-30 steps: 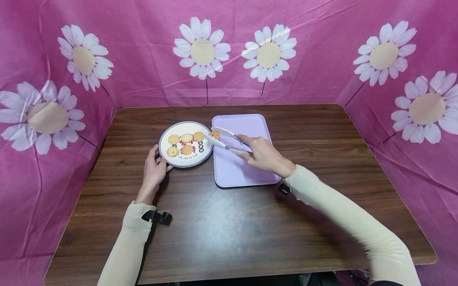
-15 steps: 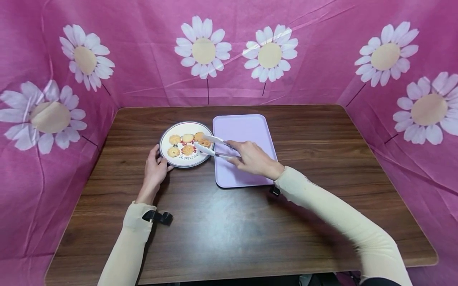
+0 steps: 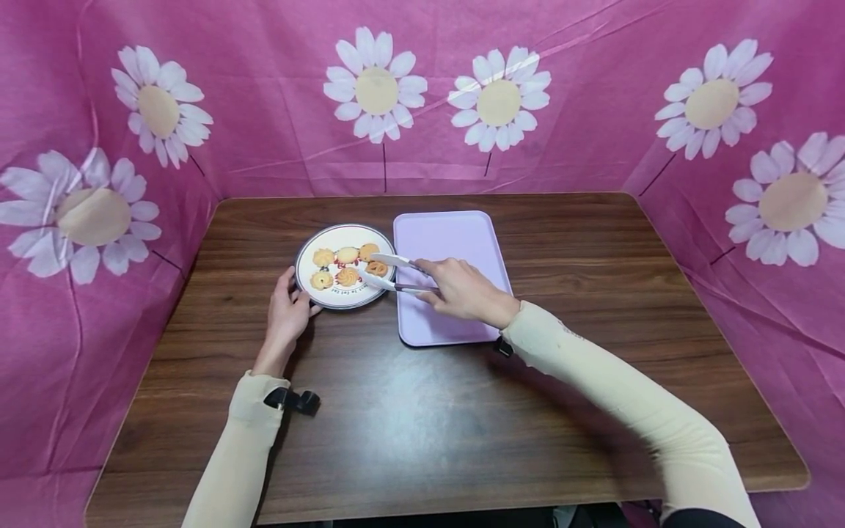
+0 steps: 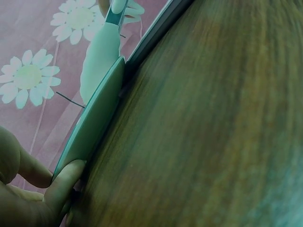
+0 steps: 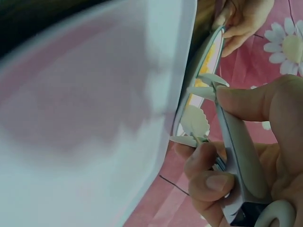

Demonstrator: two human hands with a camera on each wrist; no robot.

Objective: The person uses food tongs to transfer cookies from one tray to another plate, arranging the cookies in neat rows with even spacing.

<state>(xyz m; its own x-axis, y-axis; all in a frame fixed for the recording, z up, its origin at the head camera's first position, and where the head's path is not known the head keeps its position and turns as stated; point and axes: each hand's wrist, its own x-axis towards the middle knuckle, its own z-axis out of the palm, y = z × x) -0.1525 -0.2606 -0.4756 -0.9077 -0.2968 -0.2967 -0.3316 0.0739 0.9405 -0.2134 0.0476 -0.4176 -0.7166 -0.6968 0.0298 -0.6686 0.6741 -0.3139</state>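
My left hand holds the near left rim of a round white plate, pinching its edge in the left wrist view. Several golden cookies lie on the plate in two rough rows. My right hand grips a pair of tongs with white tips. The tips stand apart over the plate's right side, on either side of a ring-like cookie. In the right wrist view, the thumb and fingers wrap the tongs' metal arms.
A lilac rectangular tray lies just right of the plate, beneath the right hand and tongs. Both rest on a dark wooden table. A pink cloth with daisies encloses the back and sides.
The tongs carried the ring-like cookie left from the tray's edge onto the plate, and their tips parted around it. The left hand kept its hold on the plate.
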